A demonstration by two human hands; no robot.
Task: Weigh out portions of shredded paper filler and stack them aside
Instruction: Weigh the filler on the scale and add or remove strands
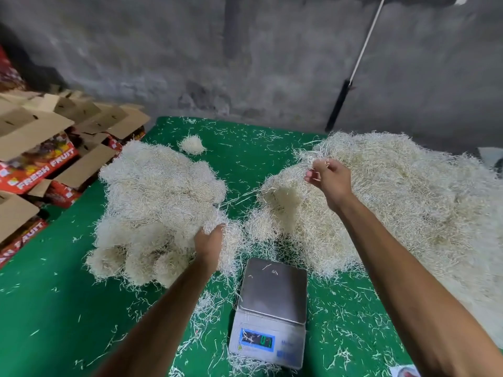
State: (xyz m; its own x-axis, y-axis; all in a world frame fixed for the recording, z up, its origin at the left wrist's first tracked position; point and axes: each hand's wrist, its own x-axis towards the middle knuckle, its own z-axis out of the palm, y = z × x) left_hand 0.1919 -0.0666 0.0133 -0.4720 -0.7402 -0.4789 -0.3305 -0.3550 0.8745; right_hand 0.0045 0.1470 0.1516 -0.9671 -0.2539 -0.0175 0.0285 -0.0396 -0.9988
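A digital scale (272, 308) stands in front of me on the green cloth (54, 308), its steel pan bare but for a few strands. Left of it lies a heap of rounded shredded paper portions (158, 202). My left hand (209, 242) is pushed into the heap's right edge, fingers buried in a wad of shreds. To the right spreads the big loose pile of shredded paper (394, 200). My right hand (328, 176) hovers at its top left, fingers curled and pinching a few strands.
Open cardboard fruit boxes (40, 148) with red printed sides are stacked at the left. One small paper ball (192, 144) lies at the back of the cloth. A grey concrete wall (272, 63) stands behind, with a white pole (364, 47) leaning against it. Loose shreds litter the cloth.
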